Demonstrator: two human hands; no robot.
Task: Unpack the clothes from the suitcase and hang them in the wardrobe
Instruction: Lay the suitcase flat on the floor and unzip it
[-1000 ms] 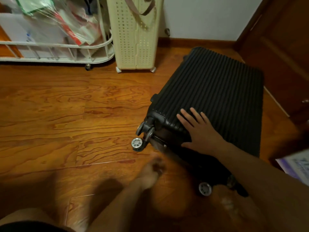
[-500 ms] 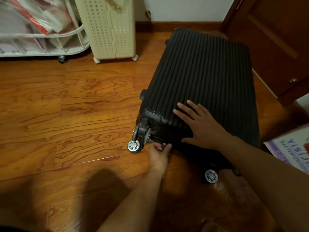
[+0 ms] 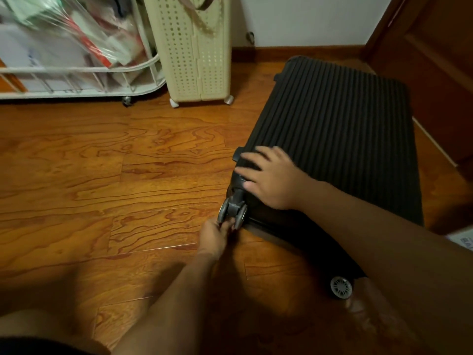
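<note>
Suitcase flat on floor, shut — nothing unpacked, all hanging ahead. Your right hand presses lid, fingers straight; left hand pinches something by corner wheel — likely zip.

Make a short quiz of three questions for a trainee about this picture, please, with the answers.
1. True or false: the suitcase lies open on the floor.
2. Which hand rests flat on the ribbed shell? A left, B right.
3. Fill in: the left hand reaches to the suitcase edge beside a ____.

Key
1. False: it is closed.
2. B: the right hand is spread on it.
3. Wheel; whether the fingers pinch a zipper pull cannot be told.
</note>
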